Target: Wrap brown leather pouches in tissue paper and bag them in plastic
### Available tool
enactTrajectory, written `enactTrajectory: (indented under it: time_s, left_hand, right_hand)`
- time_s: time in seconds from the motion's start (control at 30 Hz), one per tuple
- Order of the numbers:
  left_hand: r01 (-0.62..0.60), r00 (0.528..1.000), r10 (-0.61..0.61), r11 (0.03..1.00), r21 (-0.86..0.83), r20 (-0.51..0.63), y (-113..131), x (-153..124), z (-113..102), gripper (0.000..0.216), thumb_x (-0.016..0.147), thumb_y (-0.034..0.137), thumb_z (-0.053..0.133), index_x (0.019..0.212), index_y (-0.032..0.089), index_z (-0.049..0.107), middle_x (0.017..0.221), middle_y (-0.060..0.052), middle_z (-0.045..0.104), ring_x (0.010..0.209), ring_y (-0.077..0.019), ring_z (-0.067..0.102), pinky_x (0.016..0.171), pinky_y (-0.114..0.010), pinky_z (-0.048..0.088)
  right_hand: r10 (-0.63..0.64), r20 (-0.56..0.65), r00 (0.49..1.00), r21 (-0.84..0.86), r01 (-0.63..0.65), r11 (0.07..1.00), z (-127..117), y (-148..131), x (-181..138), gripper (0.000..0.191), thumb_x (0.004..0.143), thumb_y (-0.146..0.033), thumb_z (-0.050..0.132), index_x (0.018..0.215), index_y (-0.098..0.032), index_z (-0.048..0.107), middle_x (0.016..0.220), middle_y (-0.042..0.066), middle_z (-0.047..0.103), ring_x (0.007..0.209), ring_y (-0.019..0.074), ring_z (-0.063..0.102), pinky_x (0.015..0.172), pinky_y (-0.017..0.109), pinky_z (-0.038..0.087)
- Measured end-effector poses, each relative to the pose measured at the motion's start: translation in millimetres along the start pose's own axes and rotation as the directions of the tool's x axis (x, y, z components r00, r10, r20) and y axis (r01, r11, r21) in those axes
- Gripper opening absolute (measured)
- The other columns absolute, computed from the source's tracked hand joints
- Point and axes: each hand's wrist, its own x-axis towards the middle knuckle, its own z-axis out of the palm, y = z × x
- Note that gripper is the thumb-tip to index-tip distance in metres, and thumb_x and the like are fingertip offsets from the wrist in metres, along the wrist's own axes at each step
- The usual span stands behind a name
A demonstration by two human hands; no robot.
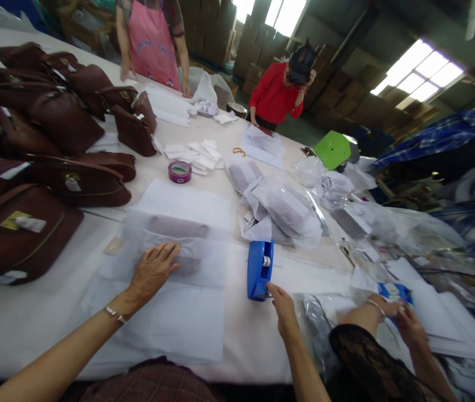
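My left hand [153,272] lies flat with its fingers spread, open, pressing on a bag wrapped in white tissue paper [178,245] in front of me. My right hand [282,304] reaches to the near end of a blue tape dispenser [259,269]. Its fingertips are pinched together right at the cutter, and what they pinch is too small to make out. More white tissue sheets [178,318] lie spread under the wrapped bag on the white table [23,329].
Several dark brown handbags [53,167] crowd the left side. Wrapped bags in clear plastic [283,212] lie behind the dispenser, with a purple tape roll [179,171] further back. A co-worker's hands [396,315] handle a blue item at the right. Two people stand at the far end.
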Motion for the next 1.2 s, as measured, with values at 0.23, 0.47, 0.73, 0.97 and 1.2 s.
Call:
enactTrajectory:
  time_s: [0.23, 0.47, 0.73, 0.97, 1.2]
  left_hand:
    - [0.025, 0.998, -0.029, 0.998, -0.063, -0.052, 0, -6, 11, 0.045, 0.097, 0.022, 0.046, 0.142, 0.020, 0.048, 0.132, -0.015, 0.063, 0.120, -0.0318, 0.056, 0.098, -0.046, 0.040]
    - [0.049, 0.996, -0.054, 0.996, -0.076, -0.064, 1, -4, 10, 0.035, 0.097, 0.023, 0.051, 0.131, 0.019, 0.055, 0.131, -0.013, 0.064, 0.119, -0.0309, 0.057, 0.095, -0.044, 0.041]
    - [0.057, 0.998, -0.058, 0.998, -0.028, -0.019, 2, -6, 12, 0.033, 0.096, 0.025, 0.054, 0.128, 0.023, 0.059, 0.132, -0.011, 0.062, 0.119, -0.0307, 0.055, 0.095, -0.044, 0.040]
    - [0.105, 0.995, -0.105, 0.993, -0.057, 0.000, 7, -4, 7, 0.037, 0.091, 0.023, 0.063, 0.128, 0.028, 0.061, 0.131, -0.007, 0.063, 0.120, -0.0280, 0.053, 0.100, -0.043, 0.038]
    - [0.165, 0.985, -0.169, 0.979, -0.121, -0.023, 10, -7, 15, 0.047, 0.086, 0.030, 0.074, 0.129, 0.032, 0.057, 0.134, -0.003, 0.061, 0.126, -0.0257, 0.049, 0.109, -0.045, 0.031]
  right_hand:
    - [0.002, -0.082, 0.997, 0.129, 0.009, 0.992, 15, 1, 8, 0.051, 0.050, -0.059, 0.076, 0.074, -0.015, 0.075, 0.070, 0.006, 0.072, 0.064, 0.0195, 0.060, 0.062, 0.033, 0.049]
    - [-0.040, -0.060, 0.997, 0.081, 0.045, 0.996, 10, -14, 1, 0.041, 0.057, -0.053, 0.073, 0.073, -0.016, 0.072, 0.068, 0.004, 0.070, 0.067, 0.0199, 0.060, 0.066, 0.033, 0.049]
    - [0.022, -0.105, 0.994, 0.049, -0.017, 0.999, -13, 6, -43, 0.035, 0.064, -0.055, 0.065, 0.076, -0.021, 0.064, 0.071, 0.002, 0.065, 0.072, 0.0204, 0.061, 0.076, 0.035, 0.053]
    - [0.121, 0.009, 0.993, -0.068, -0.120, 0.990, -15, 34, -35, 0.037, 0.049, -0.059, 0.064, 0.060, -0.024, 0.059, 0.059, 0.003, 0.061, 0.052, 0.0191, 0.055, 0.058, 0.037, 0.052]
    - [-0.122, 0.450, 0.885, -0.467, 0.349, 0.812, -3, -21, -39, 0.035, 0.069, -0.056, 0.054, 0.061, -0.024, 0.061, 0.058, 0.001, 0.062, 0.057, 0.0190, 0.056, 0.059, 0.031, 0.046]
